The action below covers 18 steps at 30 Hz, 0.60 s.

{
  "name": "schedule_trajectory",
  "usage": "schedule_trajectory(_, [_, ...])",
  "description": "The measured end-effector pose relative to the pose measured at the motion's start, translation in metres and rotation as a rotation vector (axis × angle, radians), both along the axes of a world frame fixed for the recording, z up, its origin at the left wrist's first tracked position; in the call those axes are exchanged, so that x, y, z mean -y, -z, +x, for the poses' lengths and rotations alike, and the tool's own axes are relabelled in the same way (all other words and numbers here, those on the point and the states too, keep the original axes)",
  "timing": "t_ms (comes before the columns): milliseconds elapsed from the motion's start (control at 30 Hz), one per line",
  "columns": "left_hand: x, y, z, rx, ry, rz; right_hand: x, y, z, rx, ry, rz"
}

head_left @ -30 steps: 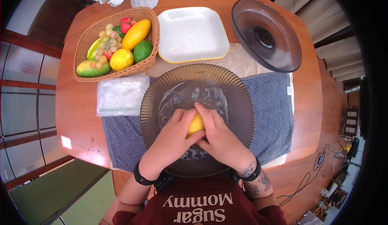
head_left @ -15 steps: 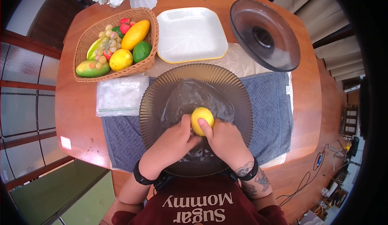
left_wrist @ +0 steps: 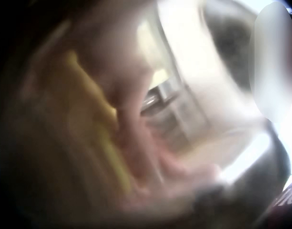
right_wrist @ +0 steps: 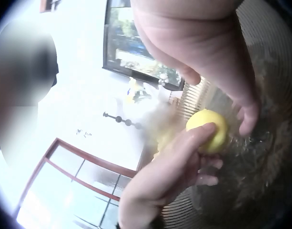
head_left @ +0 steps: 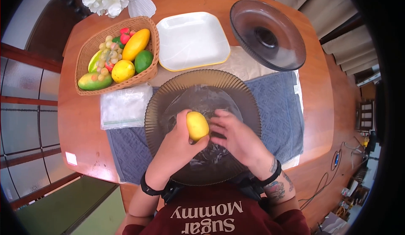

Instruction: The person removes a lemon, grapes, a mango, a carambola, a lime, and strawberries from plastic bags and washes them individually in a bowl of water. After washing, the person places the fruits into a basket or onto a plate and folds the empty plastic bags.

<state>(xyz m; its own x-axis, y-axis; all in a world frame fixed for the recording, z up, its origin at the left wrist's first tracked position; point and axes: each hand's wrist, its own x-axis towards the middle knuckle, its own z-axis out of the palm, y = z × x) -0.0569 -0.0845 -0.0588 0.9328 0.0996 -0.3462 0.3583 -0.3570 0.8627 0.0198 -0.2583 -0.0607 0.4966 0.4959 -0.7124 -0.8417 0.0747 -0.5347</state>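
Note:
In the head view my left hand [head_left: 177,144] grips a yellow lemon [head_left: 197,125] over a ribbed dark glass bowl [head_left: 206,77] holding water. Thumb and fingers wrap the lemon's sides. My right hand [head_left: 241,140] hovers just right of it with fingers spread and nothing in them. The right wrist view shows the lemon [right_wrist: 216,125] held by the left hand [right_wrist: 160,174], its thumb across the fruit, while the right hand [right_wrist: 203,47] is apart from it, fingers pointing down toward the water. The left wrist view is badly blurred.
Behind the bowl stand a wicker basket [head_left: 154,62] of fruit, a white tray [head_left: 192,41] with a yellow rim and a second dark glass bowl [head_left: 291,45]. A plastic bag [head_left: 125,107] lies left, and a blue towel [head_left: 278,108] lies under the bowl. White flowers [head_left: 105,1] stand far left.
Both hands were around the lemon, then the right hand held it up with its thumb across it. Now the left hand has it, slightly further left, and the right has let go.

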Motion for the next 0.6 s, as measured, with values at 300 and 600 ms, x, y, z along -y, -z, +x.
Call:
schedule_trajectory(300, [0.003,-0.008,0.001,-0.068,0.271,-0.116,-0.019,0.026,-0.010,-0.238,0.169,0.092])
schedule_trajectory(600, [0.006,-0.007,0.001,-0.181,0.163,0.145,-0.023,0.004,-0.014,-0.171,0.034,0.082])
